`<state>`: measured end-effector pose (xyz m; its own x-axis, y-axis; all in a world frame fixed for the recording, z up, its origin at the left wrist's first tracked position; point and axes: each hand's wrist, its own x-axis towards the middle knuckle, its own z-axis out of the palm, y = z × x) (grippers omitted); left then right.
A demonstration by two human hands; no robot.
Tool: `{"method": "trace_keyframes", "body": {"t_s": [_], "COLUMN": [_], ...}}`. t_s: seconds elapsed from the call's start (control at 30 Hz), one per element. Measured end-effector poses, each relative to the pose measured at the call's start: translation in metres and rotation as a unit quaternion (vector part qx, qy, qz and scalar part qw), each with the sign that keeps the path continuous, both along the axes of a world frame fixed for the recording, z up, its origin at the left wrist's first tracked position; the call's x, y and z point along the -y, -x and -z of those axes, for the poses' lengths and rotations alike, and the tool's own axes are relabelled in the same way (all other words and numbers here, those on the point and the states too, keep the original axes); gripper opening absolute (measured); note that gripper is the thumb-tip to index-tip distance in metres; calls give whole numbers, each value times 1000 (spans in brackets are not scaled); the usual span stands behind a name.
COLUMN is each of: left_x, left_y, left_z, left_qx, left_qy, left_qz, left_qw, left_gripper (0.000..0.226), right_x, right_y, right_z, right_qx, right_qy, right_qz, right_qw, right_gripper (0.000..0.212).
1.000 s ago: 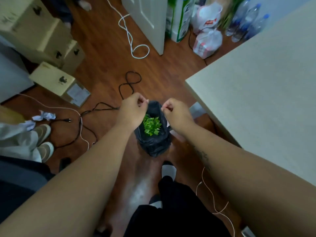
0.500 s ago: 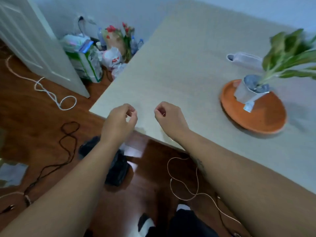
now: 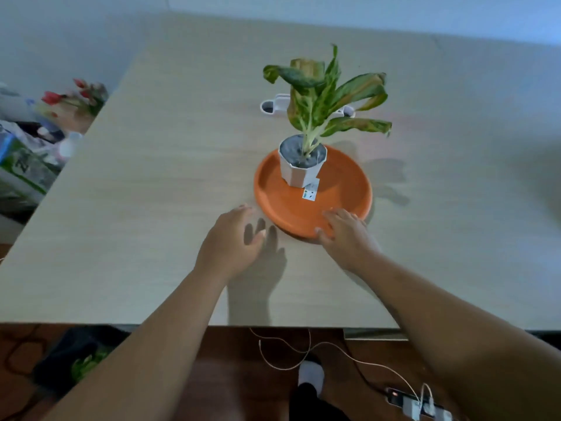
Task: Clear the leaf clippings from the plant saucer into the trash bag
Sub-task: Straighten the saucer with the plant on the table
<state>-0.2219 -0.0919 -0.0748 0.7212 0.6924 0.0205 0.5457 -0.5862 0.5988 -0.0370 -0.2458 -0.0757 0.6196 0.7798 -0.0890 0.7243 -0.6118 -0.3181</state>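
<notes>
Orange plant saucer (image 3: 279, 202) on the surface (image 3: 151, 192) looks bare, leaf clippings (image 3: 88, 364) are in the floor trash bag (image 3: 60, 357), and both hands have left it, left hand (image 3: 233, 238) hovering with fingers (image 3: 239, 212) spread, right hand (image 3: 346, 232) flat on the saucer rim, so basically done.

Orange saucer (image 3: 340, 205), white pot (image 3: 299, 175), leaves (image 3: 323, 92) green mottled with yellow and browning at the edges; the table (image 3: 145, 192) pale beige wood grain, the floor (image 3: 233, 363) dark red-brown.

L forearm (image 3: 158, 338) & R forearm (image 3: 431, 302) bare; white sock (image 3: 310, 375) on 1 foot, dark trouser leg (image 3: 308, 404) above.
</notes>
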Motion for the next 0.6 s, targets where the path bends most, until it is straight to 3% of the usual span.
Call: {"method": "trace_keyframes", "body": {"t_s": [0.13,0.23,0.33,0.43,0.5,0.6], "left_x": [6,2,2,2,6,14], "left_y": [-46,-63,-69,-70,-73,-78], "left_z": [14,22,31,33,35,38], "left_qx": [-83,-136,-146,-142,-139,-128], "left_qy": [-4,0,-14,-28,-24,-28], "left_qz": [44,53,46,36,27,7], "left_qw": [996,989,988,989,990,991], "left_gripper": [96,126,126,126,130,136], "right_x": [6,6,10,11,10,9], "right_y": [-46,-58,-55,-53,-56,-64], "right_z": [15,21,23,22,19,18], "right_qx": [9,39,34,-38,-68,-33], "right_qy": [69,94,80,48,-1,-40], "right_qz": [-57,-124,-198,-239,-229,-177], "right_qw": [996,987,976,969,971,983], "right_gripper": [71,75,77,69,57,53]}}
